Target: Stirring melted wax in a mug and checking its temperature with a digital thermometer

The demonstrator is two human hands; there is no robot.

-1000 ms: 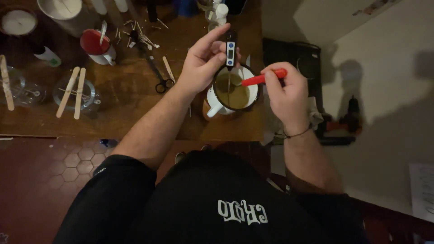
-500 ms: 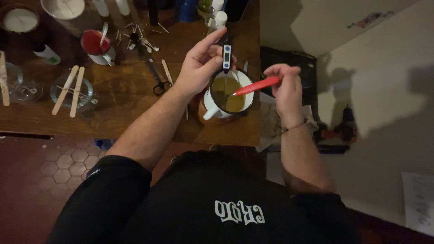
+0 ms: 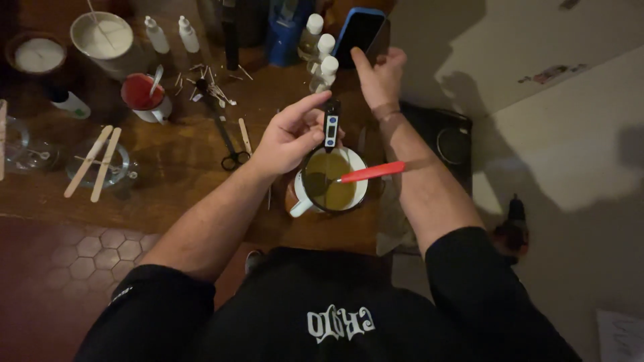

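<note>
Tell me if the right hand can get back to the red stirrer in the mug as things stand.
Probably yes. The right hand is up by the phone, holding nothing, and the red stirrer handle juts free over the mug rim beside that forearm. The left hand pinches only the thermometer.

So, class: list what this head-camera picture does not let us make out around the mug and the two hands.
- Thermometer: its display is too small to tell; its probe tip is sunk in the yellow liquid.
- Left hand: its grip on the thermometer is clear, but the hand covers part of the mug rim.
- Right hand: it overlaps the phone; touching or not, cannot tell.
- Red-handled tool: its working end is hidden in the liquid.
- Jar: cut off by the left edge.
</note>
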